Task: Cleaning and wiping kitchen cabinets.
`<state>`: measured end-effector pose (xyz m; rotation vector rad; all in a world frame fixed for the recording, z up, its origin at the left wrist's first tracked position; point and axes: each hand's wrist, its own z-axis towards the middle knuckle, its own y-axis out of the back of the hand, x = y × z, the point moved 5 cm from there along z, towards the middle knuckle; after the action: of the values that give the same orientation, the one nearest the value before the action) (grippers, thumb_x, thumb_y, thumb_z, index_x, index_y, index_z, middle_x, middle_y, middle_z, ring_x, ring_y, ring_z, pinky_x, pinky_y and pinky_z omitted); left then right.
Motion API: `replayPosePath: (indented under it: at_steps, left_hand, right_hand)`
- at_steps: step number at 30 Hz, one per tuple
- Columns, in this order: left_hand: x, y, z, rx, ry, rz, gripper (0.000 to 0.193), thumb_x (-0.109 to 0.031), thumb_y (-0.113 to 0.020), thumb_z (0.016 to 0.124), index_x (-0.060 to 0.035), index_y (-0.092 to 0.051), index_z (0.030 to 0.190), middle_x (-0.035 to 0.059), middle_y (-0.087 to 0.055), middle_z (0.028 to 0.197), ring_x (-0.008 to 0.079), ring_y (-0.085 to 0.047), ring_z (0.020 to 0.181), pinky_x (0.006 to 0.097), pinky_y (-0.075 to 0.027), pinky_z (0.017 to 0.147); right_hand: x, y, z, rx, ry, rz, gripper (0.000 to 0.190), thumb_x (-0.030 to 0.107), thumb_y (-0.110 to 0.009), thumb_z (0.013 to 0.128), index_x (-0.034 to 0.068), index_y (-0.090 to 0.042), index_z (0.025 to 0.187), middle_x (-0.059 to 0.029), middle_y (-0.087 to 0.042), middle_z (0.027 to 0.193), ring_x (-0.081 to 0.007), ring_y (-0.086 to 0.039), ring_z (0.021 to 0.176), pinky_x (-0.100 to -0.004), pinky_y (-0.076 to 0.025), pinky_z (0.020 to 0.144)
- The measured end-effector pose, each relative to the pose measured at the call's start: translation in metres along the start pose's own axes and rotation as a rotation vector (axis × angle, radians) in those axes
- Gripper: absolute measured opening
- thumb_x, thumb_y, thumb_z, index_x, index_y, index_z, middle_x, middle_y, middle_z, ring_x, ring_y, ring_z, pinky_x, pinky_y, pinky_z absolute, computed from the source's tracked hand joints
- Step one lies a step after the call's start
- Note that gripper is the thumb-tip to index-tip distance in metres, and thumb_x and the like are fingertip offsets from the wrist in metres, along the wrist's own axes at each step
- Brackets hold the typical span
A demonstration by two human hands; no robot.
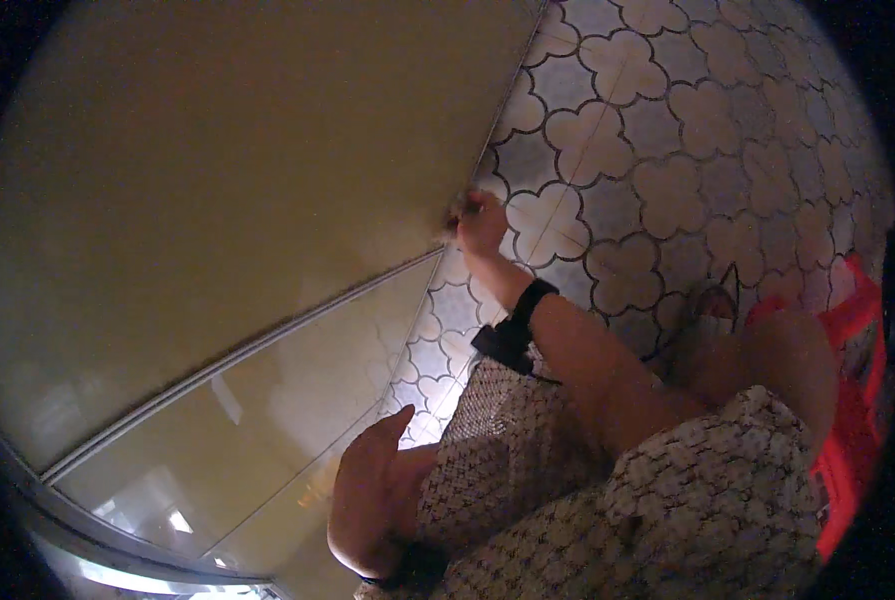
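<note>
My right hand (483, 225) reaches down to where a glossy beige wall surface (230, 150) meets the patterned tile floor (590, 142). It is at the foot of a vertical trim strip (245, 360). Its fingers are bent and blurred, with a small dark patch at the tips; whether that is a held thing or shadow I cannot tell. A black band with a black device (511, 337) is strapped around the right wrist. Beside my knee in patterned cloth (477, 480), my left hand (368, 480) shows its fingers partly apart, with nothing visible in it.
Red plastic (841, 457), perhaps part of a stool, is at the right rim. A shoe (717, 304) rests on the floor near it. A curved light-coloured edge (139, 551) runs along the lower left, with bright light below it.
</note>
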<state>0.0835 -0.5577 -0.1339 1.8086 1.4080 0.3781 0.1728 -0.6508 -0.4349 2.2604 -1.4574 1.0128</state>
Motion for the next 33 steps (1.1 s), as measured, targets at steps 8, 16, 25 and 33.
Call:
replayPosePath:
  at_steps: [8,16,25,33]
  left_hand:
    - [-0.004,-0.001,0.011,0.035,-0.045,0.006,0.051,-0.008,-0.068,0.070,-0.0031,-0.050,0.117,0.0187,-0.056,0.108,0.0338,-0.056,0.094,0.0379,-0.044,0.084]
    - [-0.030,-0.003,0.015,0.014,-0.128,0.030,0.051,-0.009,-0.068,0.069,-0.0031,-0.050,0.118,0.0188,-0.056,0.108,0.0349,-0.055,0.093,0.0386,-0.043,0.085]
    - [-0.024,0.004,0.012,0.007,-0.097,0.026,0.052,-0.009,-0.068,0.069,-0.0031,-0.050,0.118,0.0191,-0.056,0.108,0.0360,-0.055,0.093,0.0394,-0.042,0.086]
    - [-0.049,0.008,0.009,-0.140,-0.088,0.051,0.050,-0.013,-0.067,0.071,-0.0030,-0.050,0.117,0.0193,-0.057,0.107,0.0370,-0.054,0.095,0.0406,-0.041,0.086]
  right_hand:
    - [0.012,-0.009,-0.059,0.008,0.585,-0.075,0.020,-0.006,-0.054,0.067,0.000,-0.054,0.087,-0.0108,-0.056,0.078,-0.0208,-0.056,0.075,-0.0301,-0.045,0.069]
    - [0.013,0.027,0.026,-0.203,0.460,-0.277,0.010,0.002,-0.054,0.071,0.002,-0.054,0.081,-0.0142,-0.058,0.072,-0.0276,-0.057,0.069,-0.0359,-0.045,0.063]
    - [0.032,-0.019,-0.075,-0.032,0.644,-0.041,0.022,-0.004,-0.054,0.069,0.003,-0.053,0.090,-0.0128,-0.054,0.079,-0.0284,-0.055,0.075,-0.0355,-0.045,0.067]
    - [0.039,-0.007,-0.060,0.042,0.517,-0.121,0.019,-0.005,-0.052,0.069,0.002,-0.056,0.086,-0.0148,-0.059,0.082,-0.0296,-0.057,0.080,-0.0356,-0.045,0.069]
